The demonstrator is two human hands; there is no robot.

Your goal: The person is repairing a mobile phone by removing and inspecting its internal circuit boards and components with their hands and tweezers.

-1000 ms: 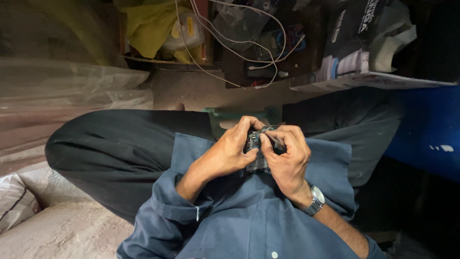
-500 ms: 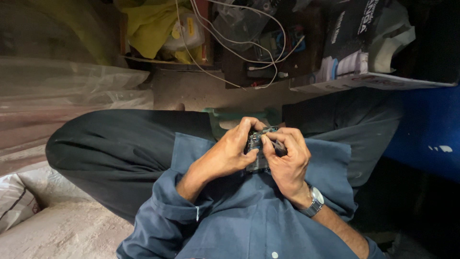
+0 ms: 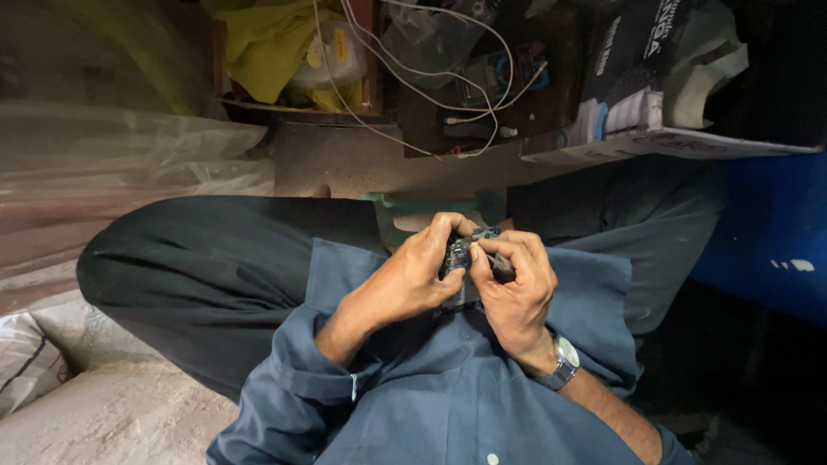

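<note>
I sit cross-legged and both hands meet over my lap. My left hand [image 3: 413, 275] and my right hand [image 3: 512, 288] close together around a small dark part [image 3: 461, 254] with a metal-looking edge, pinched between thumbs and fingertips. Most of the part is hidden by my fingers. A silver wristwatch [image 3: 564, 362] is on my right wrist. Under my hands lie my blue shirt and dark trousers.
A green sandal [image 3: 413, 211] shows on the floor just beyond my hands. White cables [image 3: 431, 82] loop over a dark box. Yellow cloth [image 3: 267, 47] sits in a crate at the back. Clear plastic sheeting [image 3: 129, 155] lies left, a blue surface [image 3: 767, 241] right.
Both hands stay on the small part in my lap; only the fingertips shift slightly around it.
</note>
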